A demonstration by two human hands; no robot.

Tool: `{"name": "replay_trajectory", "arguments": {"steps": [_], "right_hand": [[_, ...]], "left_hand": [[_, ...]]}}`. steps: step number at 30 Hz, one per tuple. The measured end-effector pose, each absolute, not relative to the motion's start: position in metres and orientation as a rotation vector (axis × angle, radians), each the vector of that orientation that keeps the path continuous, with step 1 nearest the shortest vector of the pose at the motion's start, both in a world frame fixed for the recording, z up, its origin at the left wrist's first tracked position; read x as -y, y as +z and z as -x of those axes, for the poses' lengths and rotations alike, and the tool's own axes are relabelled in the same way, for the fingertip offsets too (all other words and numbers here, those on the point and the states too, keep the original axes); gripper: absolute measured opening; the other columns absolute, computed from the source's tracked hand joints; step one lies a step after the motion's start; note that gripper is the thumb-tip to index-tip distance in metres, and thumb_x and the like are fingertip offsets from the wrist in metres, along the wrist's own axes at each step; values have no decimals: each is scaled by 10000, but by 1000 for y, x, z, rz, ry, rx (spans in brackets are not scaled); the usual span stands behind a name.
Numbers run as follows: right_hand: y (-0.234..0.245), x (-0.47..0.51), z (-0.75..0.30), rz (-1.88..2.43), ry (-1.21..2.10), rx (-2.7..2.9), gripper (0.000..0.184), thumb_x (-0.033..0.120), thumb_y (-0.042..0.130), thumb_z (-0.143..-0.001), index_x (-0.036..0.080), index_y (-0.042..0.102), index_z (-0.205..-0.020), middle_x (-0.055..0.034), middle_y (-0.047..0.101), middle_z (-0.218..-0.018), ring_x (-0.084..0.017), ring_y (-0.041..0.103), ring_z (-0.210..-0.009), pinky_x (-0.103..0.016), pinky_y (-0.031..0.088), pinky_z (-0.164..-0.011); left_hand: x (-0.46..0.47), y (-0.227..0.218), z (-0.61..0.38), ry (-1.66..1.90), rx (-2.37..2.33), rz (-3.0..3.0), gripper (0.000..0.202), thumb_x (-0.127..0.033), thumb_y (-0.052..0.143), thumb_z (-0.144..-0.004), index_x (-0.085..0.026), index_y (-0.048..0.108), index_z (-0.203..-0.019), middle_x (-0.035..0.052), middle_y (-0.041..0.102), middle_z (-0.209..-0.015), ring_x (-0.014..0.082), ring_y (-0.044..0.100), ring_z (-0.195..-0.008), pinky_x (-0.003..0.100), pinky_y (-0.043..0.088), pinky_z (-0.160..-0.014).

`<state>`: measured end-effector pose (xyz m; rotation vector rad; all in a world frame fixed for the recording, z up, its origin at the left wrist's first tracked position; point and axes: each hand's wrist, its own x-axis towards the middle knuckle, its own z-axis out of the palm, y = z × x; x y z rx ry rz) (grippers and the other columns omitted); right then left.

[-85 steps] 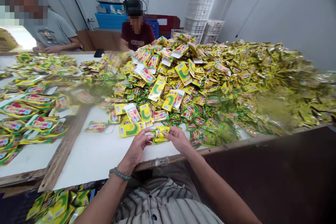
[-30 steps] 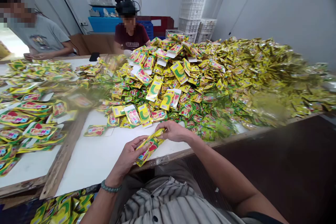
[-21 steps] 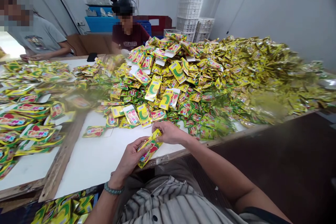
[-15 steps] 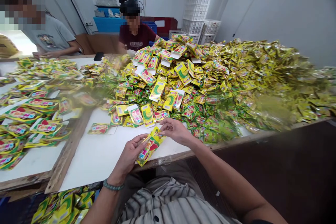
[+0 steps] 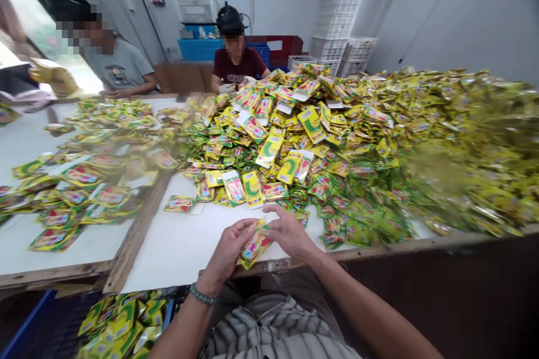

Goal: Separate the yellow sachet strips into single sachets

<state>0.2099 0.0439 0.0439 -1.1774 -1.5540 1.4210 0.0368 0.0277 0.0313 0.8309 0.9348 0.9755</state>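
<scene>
Here, our left hand (image 5: 229, 249) has its grip clasped on a printed packet (image 5: 255, 248) over the tabletop's (image 5: 181, 247) near edge. Our right hand (image 5: 290, 235) is at the packet's right side; we cannot tell whether its grip closes. A yellow-green heap (image 5: 341, 171) lies far and right.

Free tabletop (image 5: 181, 241) leftward; packet heap (image 5: 357, 151) ahead

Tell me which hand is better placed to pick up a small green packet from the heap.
Probably the right hand: it is nearer the small green packets. The left hand is farther off and grips the yellow pack.
</scene>
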Motion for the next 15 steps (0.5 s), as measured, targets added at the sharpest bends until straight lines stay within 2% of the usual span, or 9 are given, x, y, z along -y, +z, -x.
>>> {"name": "replay_trajectory", "arguments": {"steps": [3,5,7,10,11,13,15], "right_hand": [[35,-45,-210,1210,1400,1466,405,269,602,-760,204,428,-1120,126,402,-488,-78,324,-451,-189,239,-468],[32,-42,-212,1202,1432,1538,433,271,591,-773,200,422,-1165,126,397,-487,-82,337,-450,-194,245,-469],[31,-38,-214,1173,1474,1584,473,274,593,-776,201,407,-1204,101,484,-544,-96,426,-492,-207,310,-506],[30,-35,-218,1183,1426,1501,504,295,599,-771,194,380,-1213,-9,665,-792,-155,598,-711,-277,425,-664],[29,-35,-221,1209,1392,1473,490,303,595,-771,189,386,-1200,-39,683,-850,-173,617,-766,-299,436,-703],[27,-37,-225,1268,1329,1449,449,309,582,-772,181,412,-1167,-59,695,-868,-191,628,-790,-319,442,-717],[24,-39,-229,1317,1261,1450,413,304,571,-776,177,437,-1145,-57,698,-852,-193,627,-772,-321,446,-705]], "left_hand": [[-24,32,-36,898,-962,-1056,459,-413,712,-735,-170,622,-1114,65,704,-1031,207,637,-924,295,490,-812],[-19,29,-34,734,-1016,-1191,423,-430,707,-728,-153,651,-1043,55,708,-963,200,627,-861,286,488,-756],[-19,28,-28,573,-1059,-1226,409,-467,693,-717,-134,673,-954,51,708,-869,192,617,-760,292,485,-684],[-38,45,-2,529,-1124,-1207,435,-484,724,-661,-133,673,-912,47,704,-808,183,602,-674,293,476,-617],[-52,58,11,589,-1158,-1209,455,-487,743,-636,-139,666,-919,43,702,-805,179,601,-667,286,475,-608],[-88,92,44,1014,-1287,-1196,546,-529,750,-612,-142,625,-976,48,700,-833,170,611,-667,278,488,-610],[-128,127,78,1512,-1329,-1262,557,-528,612,-774,-158,503,-1177,64,670,-1063,154,632,-839,296,498,-758]]}}
